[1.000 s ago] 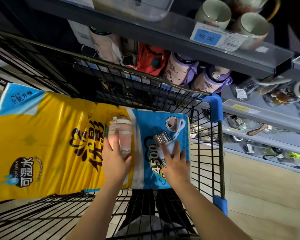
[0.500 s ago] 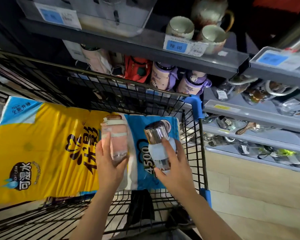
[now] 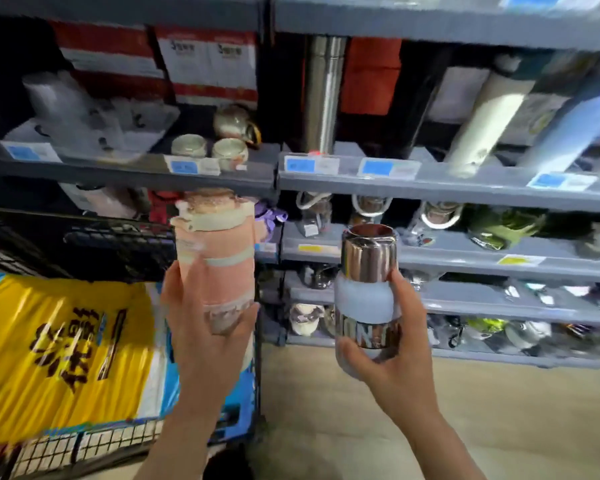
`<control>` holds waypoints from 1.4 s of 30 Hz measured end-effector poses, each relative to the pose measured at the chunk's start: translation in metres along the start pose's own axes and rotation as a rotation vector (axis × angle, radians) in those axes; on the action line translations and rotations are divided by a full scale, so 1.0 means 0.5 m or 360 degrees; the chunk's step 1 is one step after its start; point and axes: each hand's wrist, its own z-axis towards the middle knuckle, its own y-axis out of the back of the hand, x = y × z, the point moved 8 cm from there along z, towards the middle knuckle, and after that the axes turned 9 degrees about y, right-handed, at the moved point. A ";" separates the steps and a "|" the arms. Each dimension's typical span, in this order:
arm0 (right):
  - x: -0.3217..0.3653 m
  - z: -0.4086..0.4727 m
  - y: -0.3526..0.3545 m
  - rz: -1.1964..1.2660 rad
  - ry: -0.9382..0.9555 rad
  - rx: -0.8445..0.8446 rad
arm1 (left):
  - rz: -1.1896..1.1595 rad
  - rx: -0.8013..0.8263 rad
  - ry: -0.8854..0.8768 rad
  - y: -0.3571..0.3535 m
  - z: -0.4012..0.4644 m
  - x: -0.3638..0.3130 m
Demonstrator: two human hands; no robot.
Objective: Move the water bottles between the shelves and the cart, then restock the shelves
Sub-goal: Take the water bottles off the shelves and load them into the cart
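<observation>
My left hand (image 3: pixel 201 327) grips a pink water bottle (image 3: pixel 213 251) with a beige lid, held upright above the right end of the black wire cart (image 3: pixel 118 237). My right hand (image 3: pixel 388 355) grips a glass bottle (image 3: pixel 368 292) with a shiny metal cap and a pale blue sleeve, held upright in front of the grey shelves (image 3: pixel 447 188). Both bottles are lifted clear of the cart and level with the lower shelf rows.
A large yellow and blue tissue pack (image 3: pixel 66 348) fills the cart. The shelves hold mugs (image 3: pixel 229 150), a steel flask (image 3: pixel 323 95), tall bottles (image 3: pixel 485 123), boxes (image 3: pixel 205 60) and several small glass bottles lower down. Light wooden floor (image 3: pixel 326 410) lies to the right of the cart.
Both hands have lifted their bottles off the tissue pack, up and out of the cart toward the shelves. My view has tilted up and shows the higher shelves.
</observation>
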 end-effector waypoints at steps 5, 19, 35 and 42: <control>-0.034 -0.044 0.323 -0.0135 0.0018 -0.0246 | -0.0191 0.0204 -0.0205 -0.188 -0.132 -0.210; -0.083 -0.087 0.862 -0.1439 0.0124 -0.0948 | -0.0671 0.0770 -0.0549 -0.649 -0.349 -0.642; -0.413 0.133 1.299 -0.0962 -0.0127 -0.1178 | -0.0590 0.0832 -0.0659 -1.187 -0.347 -0.892; -0.547 0.237 1.434 -0.0523 -0.0211 -0.1382 | -0.0045 0.0457 -0.1287 -1.298 -0.334 -1.000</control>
